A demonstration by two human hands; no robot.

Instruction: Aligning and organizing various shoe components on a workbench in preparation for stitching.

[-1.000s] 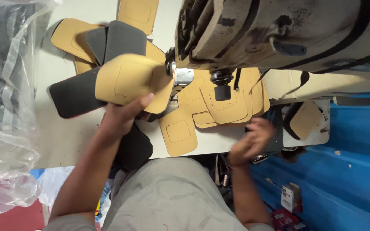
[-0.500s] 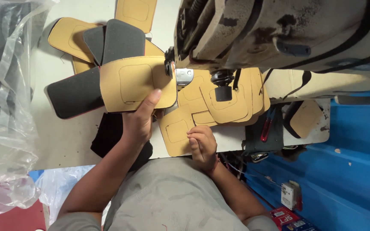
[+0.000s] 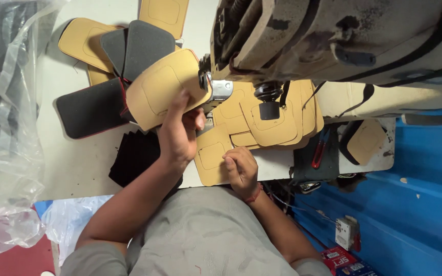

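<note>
Head view shows us at a sewing machine (image 3: 333,41), with the table (image 3: 78,168) running under it. Our left hand (image 3: 180,135) grips a tan padded piece (image 3: 162,92), fingers pressed against its near edge, and holds it up toward the machine's needle area (image 3: 216,92) at about two o'clock from the hand. Our right hand (image 3: 240,168) rests loosely curled on another tan piece (image 3: 212,158) lying flat on the table; we cannot tell whether it pinches that piece or only presses it.

To do this well, we judge that the left grip should stay firm near the edge, clear of the needle, with the piece level as it meets the foot. A stack of tan pieces (image 3: 277,120) lies at three o'clock; black foam pieces (image 3: 90,107) fan out at nine o'clock, and we should keep them from snagging.
</note>
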